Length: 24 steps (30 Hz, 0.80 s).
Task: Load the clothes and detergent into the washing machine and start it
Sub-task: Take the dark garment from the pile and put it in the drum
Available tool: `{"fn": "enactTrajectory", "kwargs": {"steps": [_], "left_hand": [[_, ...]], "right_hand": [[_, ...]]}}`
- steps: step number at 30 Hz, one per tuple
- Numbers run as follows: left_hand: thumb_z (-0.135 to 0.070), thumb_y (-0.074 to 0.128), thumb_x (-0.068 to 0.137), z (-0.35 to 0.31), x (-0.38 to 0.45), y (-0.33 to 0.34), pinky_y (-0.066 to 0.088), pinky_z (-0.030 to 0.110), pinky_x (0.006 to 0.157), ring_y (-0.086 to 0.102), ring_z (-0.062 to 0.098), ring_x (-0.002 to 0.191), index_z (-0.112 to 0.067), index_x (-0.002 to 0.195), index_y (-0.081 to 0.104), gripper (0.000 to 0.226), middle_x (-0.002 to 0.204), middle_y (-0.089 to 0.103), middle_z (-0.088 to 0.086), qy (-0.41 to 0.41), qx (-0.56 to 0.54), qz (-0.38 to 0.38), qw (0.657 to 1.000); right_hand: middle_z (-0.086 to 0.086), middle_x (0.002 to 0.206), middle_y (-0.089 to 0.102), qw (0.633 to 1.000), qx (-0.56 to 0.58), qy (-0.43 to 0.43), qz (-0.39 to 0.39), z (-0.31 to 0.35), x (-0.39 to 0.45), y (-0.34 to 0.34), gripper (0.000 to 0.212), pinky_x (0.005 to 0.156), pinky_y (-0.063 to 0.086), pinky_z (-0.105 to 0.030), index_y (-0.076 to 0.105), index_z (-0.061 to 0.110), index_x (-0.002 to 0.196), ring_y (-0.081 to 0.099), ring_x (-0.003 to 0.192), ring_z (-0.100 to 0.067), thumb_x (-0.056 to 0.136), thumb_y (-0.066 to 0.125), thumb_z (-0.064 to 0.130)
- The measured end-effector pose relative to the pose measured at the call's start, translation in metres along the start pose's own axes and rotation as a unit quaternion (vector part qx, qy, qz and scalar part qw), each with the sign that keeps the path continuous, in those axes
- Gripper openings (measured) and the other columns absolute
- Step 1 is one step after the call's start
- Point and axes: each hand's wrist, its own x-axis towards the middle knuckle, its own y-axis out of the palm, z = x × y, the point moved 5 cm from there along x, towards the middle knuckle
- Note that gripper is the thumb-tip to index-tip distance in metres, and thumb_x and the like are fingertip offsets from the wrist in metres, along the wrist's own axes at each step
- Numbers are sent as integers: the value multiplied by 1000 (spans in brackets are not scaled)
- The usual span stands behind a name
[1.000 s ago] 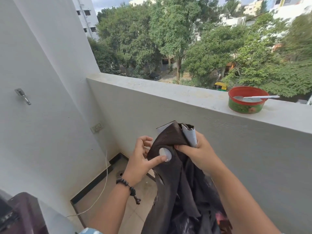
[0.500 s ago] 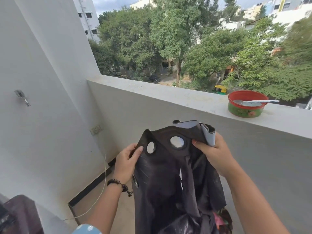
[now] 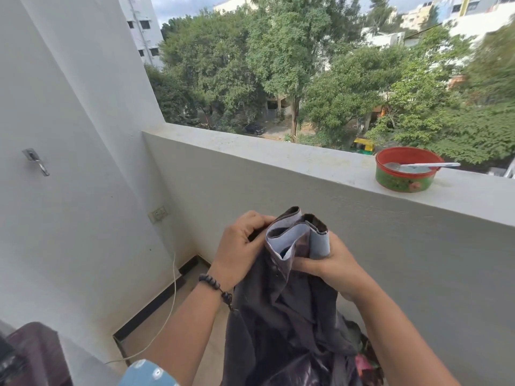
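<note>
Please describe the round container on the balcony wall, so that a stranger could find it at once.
Follow the grey concrete parapet to its right end. On its flat top stands a round green tin with a red rim, apart from both hands. A pale plastic spoon lies across its mouth.

Matt dark cloth garment [image 3: 281, 307] with pale smooth lining, glossy painted bowl [image 3: 404, 181], rough matt parapet [image 3: 278, 157]

Open balcony in daylight. White wall [image 3: 69, 135] on left, with metal hook [image 3: 36, 160] and socket [image 3: 158, 213]. Grey parapet [image 3: 278, 154] ahead, carrying red-rimmed bowl [image 3: 405, 174] with spoon [image 3: 423, 165]. Beige tiled floor [image 3: 167, 324] below, crossed by white cable [image 3: 170, 302]. Beyond, green trees [image 3: 292, 65] and white buildings [image 3: 140, 26].
</note>
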Motion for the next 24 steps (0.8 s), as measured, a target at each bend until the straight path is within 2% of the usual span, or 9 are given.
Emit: {"fn": "enactTrajectory", "kwargs": {"steps": [3,5,7,10,14,16,18,22,24], "left_hand": [[-20,70,87,13,-2,0,53,26,75,62,14,85,-39,94,68,20,95,68,5,-58,-74,-35,995],[-29,69,89,25,-8,3,55,27,75,63,18,87,-25,102,66,15,99,69,12,-107,-153,-25,982],[-37,66,90,40,-20,5,54,25,80,66,17,93,-9,109,64,34,103,70,12,-130,-189,9,973],[-57,77,72,71,-45,5,57,36,85,70,19,94,-13,103,70,54,100,74,4,-166,-117,80,976],[-71,74,64,114,-73,-6,54,52,84,69,29,89,-20,92,73,58,92,74,6,-207,-5,93,974],[-70,70,69,121,-76,-13,55,46,74,65,27,76,-19,83,69,53,79,70,3,-207,11,73,975],[-66,66,73,111,-70,-21,47,32,67,59,14,71,-24,77,67,42,71,64,-7,-189,12,42,981],[-49,62,87,65,-44,-22,52,27,77,66,7,84,-30,91,71,22,86,71,-10,-110,-24,9,994],[-37,59,94,33,-32,-20,50,20,78,64,1,83,-31,92,69,11,87,69,-13,-31,19,3,999]], "right_hand": [[-7,108,74,999,9,-25,-35,2,0,-2,44,86,56,-36,66,8,113,69,103,-25,72,80,5],[-7,106,74,999,9,-31,-29,9,0,-3,37,86,57,-37,68,9,111,70,100,-25,76,78,3],[-7,103,75,999,2,-34,-28,16,-1,-8,33,83,58,-38,69,11,108,71,98,-25,77,75,1],[-9,99,75,998,1,-39,-53,26,-3,-23,29,80,59,-41,69,9,106,72,94,-28,82,70,-7],[-6,99,76,993,-18,-55,-100,35,-7,-44,29,81,58,-40,69,9,107,71,94,-24,86,63,-10],[0,99,76,989,-60,-67,-119,37,-8,-52,33,83,56,-41,71,17,106,71,95,-20,87,62,-10],[6,101,74,980,-112,-79,-142,36,-8,-56,38,86,55,-43,70,24,107,69,96,-16,88,62,-8],[31,93,68,970,-138,-75,-183,34,-10,-50,48,77,51,-17,60,39,103,63,89,8,87,63,-6],[25,97,69,979,-122,-61,-150,31,-10,-39,50,79,50,-20,58,40,108,64,93,5,85,66,-4]]}}
